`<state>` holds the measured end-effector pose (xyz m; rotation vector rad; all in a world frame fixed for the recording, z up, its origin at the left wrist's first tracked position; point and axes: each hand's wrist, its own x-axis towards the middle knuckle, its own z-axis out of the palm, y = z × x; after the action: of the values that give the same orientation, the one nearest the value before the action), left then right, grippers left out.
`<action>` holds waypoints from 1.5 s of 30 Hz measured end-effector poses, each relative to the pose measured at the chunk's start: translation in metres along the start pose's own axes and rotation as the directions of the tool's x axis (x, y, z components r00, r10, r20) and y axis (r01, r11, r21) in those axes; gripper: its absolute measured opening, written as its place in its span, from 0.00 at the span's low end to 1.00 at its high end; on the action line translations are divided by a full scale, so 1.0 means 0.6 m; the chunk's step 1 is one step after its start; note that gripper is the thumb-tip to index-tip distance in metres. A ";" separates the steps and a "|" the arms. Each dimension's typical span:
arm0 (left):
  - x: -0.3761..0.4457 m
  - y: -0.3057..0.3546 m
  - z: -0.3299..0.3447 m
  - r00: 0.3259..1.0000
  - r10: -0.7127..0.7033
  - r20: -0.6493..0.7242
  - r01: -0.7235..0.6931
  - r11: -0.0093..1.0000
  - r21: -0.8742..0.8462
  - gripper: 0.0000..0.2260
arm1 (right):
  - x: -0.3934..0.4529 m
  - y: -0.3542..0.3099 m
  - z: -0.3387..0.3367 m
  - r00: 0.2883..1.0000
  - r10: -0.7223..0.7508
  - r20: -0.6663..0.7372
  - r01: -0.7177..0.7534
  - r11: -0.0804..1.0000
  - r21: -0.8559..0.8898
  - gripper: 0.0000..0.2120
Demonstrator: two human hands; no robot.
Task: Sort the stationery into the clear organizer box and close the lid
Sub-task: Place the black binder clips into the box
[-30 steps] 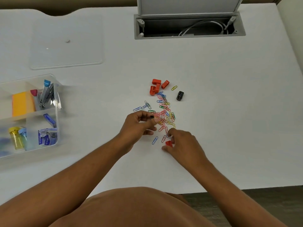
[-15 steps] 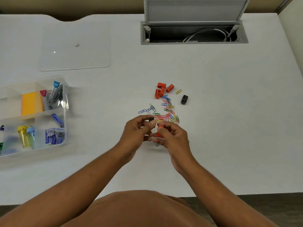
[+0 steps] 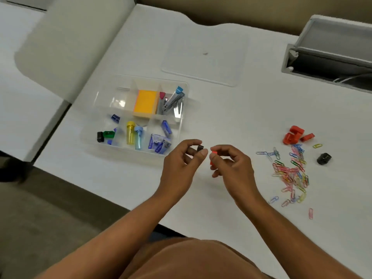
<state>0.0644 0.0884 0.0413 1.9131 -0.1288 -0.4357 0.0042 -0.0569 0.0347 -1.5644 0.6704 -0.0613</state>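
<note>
A white table (image 3: 231, 109) carries a clear organizer box (image 3: 182, 125) at nine o'clock and its flat lid (image 3: 205, 63) at twelve. At three o'clock lie scattered paper clips (image 3: 291, 174), red sharpeners (image 3: 295, 134) and a black sharpener (image 3: 323, 158).

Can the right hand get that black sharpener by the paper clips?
Probably yes. The black sharpener sits alone on the table, with nothing over it, on the right hand's side. But that hand already pinches a red piece, so it should drop that first.

Bright, even overhead light, faint soft shadows, mild motion blur, wide-angle bending toward the edges.
</note>
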 end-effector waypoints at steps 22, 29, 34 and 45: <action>0.120 -0.162 -0.409 0.904 0.230 -0.360 0.034 0.802 0.596 0.08 | 0.154 -0.118 0.494 0.826 -0.322 0.463 0.556 0.605 -0.570 0.06; 0.106 -0.142 -0.356 0.905 0.308 -0.295 -0.085 0.809 0.582 0.08 | 0.146 -0.105 0.425 0.811 -0.464 0.357 0.579 0.548 -0.603 0.04; 0.097 -0.089 -0.246 0.915 0.328 -0.233 -0.177 0.848 0.500 0.05 | 0.115 -0.071 0.290 0.883 -0.433 0.184 0.455 0.687 -0.567 0.11; 0.076 0.032 0.103 0.889 0.417 0.189 -0.457 0.791 0.406 0.07 | 0.047 0.016 -0.084 0.895 -0.399 -0.201 0.204 0.765 -0.611 0.09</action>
<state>0.0867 0.0136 0.0283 2.2190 -0.7783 -0.1785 0.0021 -0.1143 0.0222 -2.2866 0.7158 -0.4007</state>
